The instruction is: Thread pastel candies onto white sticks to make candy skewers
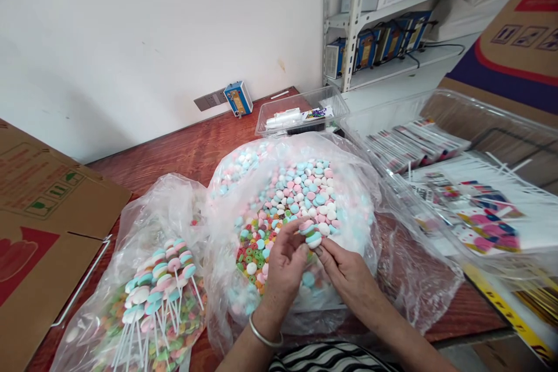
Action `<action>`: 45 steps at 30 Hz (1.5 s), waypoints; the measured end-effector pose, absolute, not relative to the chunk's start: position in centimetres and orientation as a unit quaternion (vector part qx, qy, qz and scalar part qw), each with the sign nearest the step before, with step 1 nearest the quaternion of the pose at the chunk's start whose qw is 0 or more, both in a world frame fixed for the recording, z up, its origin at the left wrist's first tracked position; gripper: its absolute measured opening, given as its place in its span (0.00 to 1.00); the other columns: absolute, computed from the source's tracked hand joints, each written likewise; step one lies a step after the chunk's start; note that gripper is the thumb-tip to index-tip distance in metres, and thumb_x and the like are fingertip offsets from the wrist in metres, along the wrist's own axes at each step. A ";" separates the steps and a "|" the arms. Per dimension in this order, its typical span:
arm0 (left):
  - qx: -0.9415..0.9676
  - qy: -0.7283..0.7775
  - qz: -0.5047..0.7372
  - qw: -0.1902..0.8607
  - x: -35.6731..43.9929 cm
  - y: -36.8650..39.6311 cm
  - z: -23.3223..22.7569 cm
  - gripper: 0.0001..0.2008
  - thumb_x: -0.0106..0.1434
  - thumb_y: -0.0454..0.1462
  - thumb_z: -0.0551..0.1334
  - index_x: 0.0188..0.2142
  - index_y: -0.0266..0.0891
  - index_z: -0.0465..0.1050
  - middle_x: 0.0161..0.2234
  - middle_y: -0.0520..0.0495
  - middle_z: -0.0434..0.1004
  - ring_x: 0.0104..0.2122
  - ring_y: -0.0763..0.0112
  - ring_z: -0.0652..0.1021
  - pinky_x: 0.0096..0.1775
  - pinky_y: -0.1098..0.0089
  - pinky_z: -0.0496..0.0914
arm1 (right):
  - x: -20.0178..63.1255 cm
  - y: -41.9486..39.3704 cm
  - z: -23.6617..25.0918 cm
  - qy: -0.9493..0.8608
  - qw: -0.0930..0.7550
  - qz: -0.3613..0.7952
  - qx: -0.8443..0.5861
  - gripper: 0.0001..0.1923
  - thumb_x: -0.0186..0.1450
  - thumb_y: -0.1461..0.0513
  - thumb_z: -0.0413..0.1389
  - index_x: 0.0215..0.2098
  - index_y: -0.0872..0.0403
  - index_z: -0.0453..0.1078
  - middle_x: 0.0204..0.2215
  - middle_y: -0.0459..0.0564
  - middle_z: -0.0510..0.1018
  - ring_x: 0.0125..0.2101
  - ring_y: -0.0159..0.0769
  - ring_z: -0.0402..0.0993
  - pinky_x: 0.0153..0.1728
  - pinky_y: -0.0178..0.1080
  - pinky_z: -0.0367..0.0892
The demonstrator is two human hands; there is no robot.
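Between both hands is a short marshmallow candy skewer (pixel 311 232), a stack of pink, green, blue and white pieces. My left hand (pixel 284 261) is closed around the stack's upper left side. My right hand (pixel 346 270) pinches at its lower white end; whether a stick is between those fingertips I cannot make out. Beneath them a large clear plastic bag (pixel 364 177) lies open, full of pastel marshmallow discs (pixel 305 186) and colourful ring gummies (pixel 250 250). Left of it, assembled candy skewers (pixel 159 285) with white sticks lie on another bag of gummies (pixel 113 317).
Cardboard boxes stand at the left (pixel 39 209) and right (pixel 492 64). A clear bin (pixel 440 99) at the right holds packaging and white sticks. Behind the bag are a small clear tray (pixel 300 99) and a blue device (pixel 238 99) against the wall. A metal shelf (pixel 349 23) stands behind.
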State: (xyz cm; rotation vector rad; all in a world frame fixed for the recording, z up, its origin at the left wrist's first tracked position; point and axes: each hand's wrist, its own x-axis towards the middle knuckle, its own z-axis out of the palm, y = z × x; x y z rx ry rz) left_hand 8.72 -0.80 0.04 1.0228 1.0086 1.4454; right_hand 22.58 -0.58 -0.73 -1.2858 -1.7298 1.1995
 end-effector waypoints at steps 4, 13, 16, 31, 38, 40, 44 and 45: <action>0.211 0.373 0.638 0.640 9.9 -0.2 1.4 0.18 0.65 0.48 0.60 0.50 0.42 0.68 0.45 0.44 0.75 0.39 0.66 0.79 0.41 0.66 0.73 | 22.8 -0.8 -0.4 -0.744 0.283 0.372 -0.478 0.19 0.72 0.55 0.42 0.28 0.51 0.66 0.24 0.46 0.76 0.25 0.35 0.72 0.29 0.34 0.62; 0.061 0.376 0.665 0.643 11.9 0.9 1.8 0.18 0.56 0.47 0.68 0.29 0.36 0.67 0.24 0.54 0.67 0.21 0.79 0.69 0.28 0.75 0.66 | 23.9 -2.9 -1.3 -0.831 0.172 0.192 -0.492 0.18 0.71 0.59 0.38 0.41 0.53 0.69 0.21 0.50 0.80 0.19 0.43 0.79 0.18 0.36 0.60; 0.063 0.392 0.656 0.642 12.6 0.4 1.5 0.18 0.56 0.48 0.68 0.28 0.36 0.66 0.23 0.55 0.66 0.20 0.78 0.70 0.31 0.72 0.68 | 23.8 -3.1 -2.2 -0.841 0.169 0.142 -0.495 0.19 0.72 0.59 0.37 0.44 0.53 0.69 0.19 0.50 0.80 0.17 0.43 0.78 0.15 0.36 0.57; 0.573 0.682 0.408 0.202 0.7 -2.9 0.5 0.11 0.68 0.41 0.55 0.46 0.43 0.73 0.44 0.43 0.76 0.47 0.60 0.73 0.50 0.59 0.66 | 22.7 -1.6 -1.0 -0.787 0.213 0.298 -0.496 0.15 0.71 0.56 0.39 0.32 0.49 0.62 0.21 0.47 0.75 0.21 0.40 0.75 0.22 0.36 0.62; 0.661 0.727 0.185 0.016 -3.9 -3.7 -0.9 0.06 0.64 0.34 0.60 0.37 0.41 0.76 0.35 0.45 0.75 0.39 0.60 0.72 0.43 0.59 0.66 | 21.9 -2.1 -0.9 -0.784 0.212 0.326 -0.483 0.14 0.70 0.57 0.40 0.30 0.49 0.62 0.23 0.47 0.76 0.24 0.39 0.74 0.24 0.36 0.61; 0.662 0.728 0.180 0.018 -3.6 -3.6 -1.2 0.05 0.63 0.33 0.60 0.35 0.41 0.76 0.35 0.45 0.74 0.39 0.60 0.72 0.43 0.60 0.66 | 21.8 -2.2 -1.0 -0.789 0.198 0.325 -0.482 0.14 0.70 0.57 0.40 0.31 0.49 0.62 0.23 0.48 0.76 0.24 0.39 0.75 0.25 0.36 0.61; 0.666 0.723 0.182 0.036 -3.1 -3.6 -1.1 0.05 0.62 0.30 0.59 0.34 0.40 0.73 0.35 0.46 0.74 0.40 0.60 0.71 0.43 0.61 0.66 | 21.7 -2.3 -1.2 -0.805 0.140 0.319 -0.480 0.14 0.71 0.59 0.39 0.33 0.50 0.63 0.24 0.49 0.77 0.26 0.41 0.77 0.26 0.36 0.61; 0.665 0.722 0.188 0.038 -3.0 -3.6 -1.0 0.05 0.62 0.30 0.59 0.34 0.40 0.72 0.35 0.46 0.74 0.40 0.60 0.71 0.43 0.61 0.66 | 21.6 -2.3 -1.2 -0.810 0.124 0.319 -0.476 0.14 0.71 0.59 0.39 0.33 0.51 0.64 0.25 0.49 0.78 0.27 0.41 0.77 0.27 0.36 0.60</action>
